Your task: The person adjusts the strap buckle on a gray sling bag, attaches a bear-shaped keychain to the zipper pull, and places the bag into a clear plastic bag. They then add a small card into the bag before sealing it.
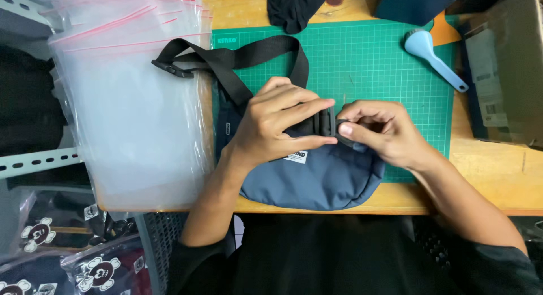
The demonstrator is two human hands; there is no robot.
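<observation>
2 hands work a black buckle over a blue waist bag at the centre of the frame.

The left hand (271, 125) pinches one half of the buckle (323, 124) between thumb and fingers; the right hand (379, 131) grips the other half, closed on it. The blue waist bag (317, 182) lies on the green cutting mat (384, 63), its black strap (237, 60) looping toward the upper left, beside a stack of clear zip bags (130, 103). A pale blue brush (431, 55) lies at upper right.

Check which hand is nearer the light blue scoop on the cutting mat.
Right. The right hand pinches the black buckle over the blue pouch, below-left of the light blue scoop. The left hand grips the buckle's other side, farther away.
</observation>
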